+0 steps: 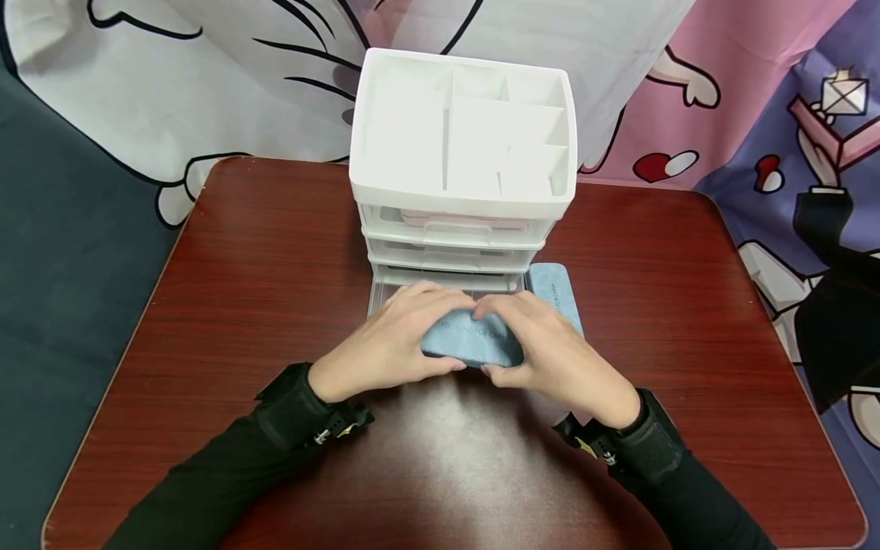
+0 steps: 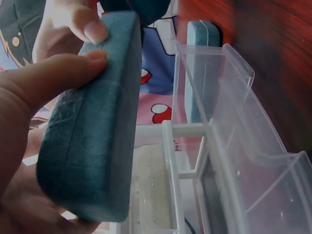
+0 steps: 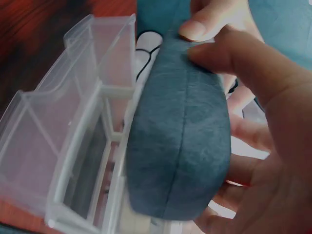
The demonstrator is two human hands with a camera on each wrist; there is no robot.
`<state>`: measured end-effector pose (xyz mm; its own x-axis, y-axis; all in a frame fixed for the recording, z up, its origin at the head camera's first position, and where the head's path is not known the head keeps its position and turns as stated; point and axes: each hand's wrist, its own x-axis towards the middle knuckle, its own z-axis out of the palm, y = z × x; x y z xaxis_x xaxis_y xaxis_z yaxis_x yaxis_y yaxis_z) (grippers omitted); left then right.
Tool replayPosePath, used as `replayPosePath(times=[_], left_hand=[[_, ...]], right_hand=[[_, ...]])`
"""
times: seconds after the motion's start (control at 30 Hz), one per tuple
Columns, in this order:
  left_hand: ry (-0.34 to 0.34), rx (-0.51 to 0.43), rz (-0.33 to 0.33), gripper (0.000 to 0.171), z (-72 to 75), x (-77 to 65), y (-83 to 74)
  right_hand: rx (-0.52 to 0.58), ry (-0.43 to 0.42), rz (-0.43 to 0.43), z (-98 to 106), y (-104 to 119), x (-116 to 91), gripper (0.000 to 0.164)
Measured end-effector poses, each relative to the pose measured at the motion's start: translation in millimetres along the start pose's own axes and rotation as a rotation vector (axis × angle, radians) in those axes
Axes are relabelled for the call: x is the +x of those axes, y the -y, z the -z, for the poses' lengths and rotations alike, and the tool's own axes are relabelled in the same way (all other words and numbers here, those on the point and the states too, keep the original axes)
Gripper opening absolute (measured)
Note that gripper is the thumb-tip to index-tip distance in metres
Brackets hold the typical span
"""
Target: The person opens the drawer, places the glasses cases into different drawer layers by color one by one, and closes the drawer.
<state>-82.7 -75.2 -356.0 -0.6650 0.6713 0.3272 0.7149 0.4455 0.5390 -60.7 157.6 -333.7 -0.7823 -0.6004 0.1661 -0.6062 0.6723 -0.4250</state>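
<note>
A blue-grey glasses case (image 1: 470,341) with printed lettering on its face is held by both hands in front of the white drawer unit. My left hand (image 1: 392,336) grips its left end, thumb along the near edge and fingers round the far side. Its right end is gripped the same way by my right hand (image 1: 553,347), and the two thumb tips almost meet. Below the case, the clear bottom drawer (image 2: 234,112) stands pulled out, with a white-framed divider inside. A second blue-grey case (image 1: 555,294) lies on the table to the right of the drawer.
The white drawer unit (image 1: 464,195) stands at the back of the brown table (image 1: 289,260), with a compartment tray (image 1: 402,130) on top. Its two upper drawers are closed. A patterned cloth (image 1: 729,69) hangs behind, and a black object (image 1: 835,321) stands off the table's right side.
</note>
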Motion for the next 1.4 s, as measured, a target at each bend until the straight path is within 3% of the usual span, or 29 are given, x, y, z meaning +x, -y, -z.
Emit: replayPosePath(times=[0.13, 0.47, 0.73, 1.03, 1.27, 1.4], left_hand=[[-0.008, 0.030, 0.021, 0.053, 1.8, 1.9, 0.8], [0.063, 0.179, 0.135, 0.048, 1.9, 12.7, 14.3], [0.113, 0.258, 0.228, 0.050, -7.3, 22.1, 27.1], [0.123, 0.307, 0.250, 0.051, -20.5, 27.7, 31.7], [0.216, 0.502, 0.217, 0.060, -27.1, 29.3, 34.6], [0.246, 0.562, 0.199, 0.058, -30.7, 27.7, 37.8]], right_hand=[[0.033, -0.022, -0.065, -1.8, -7.9, -2.5, 0.055], [-0.002, -0.048, -0.207, -11.0, -30.2, -14.1, 0.067], [-0.031, 0.044, -0.213, -21.2, -38.0, -18.5, 0.044], [-0.044, 0.076, -0.196, -24.1, -36.8, -21.0, 0.044], [-0.050, 0.092, -0.173, -27.0, -37.4, -23.6, 0.039], [-0.056, 0.098, -0.186, -27.6, -36.7, -25.3, 0.037]])
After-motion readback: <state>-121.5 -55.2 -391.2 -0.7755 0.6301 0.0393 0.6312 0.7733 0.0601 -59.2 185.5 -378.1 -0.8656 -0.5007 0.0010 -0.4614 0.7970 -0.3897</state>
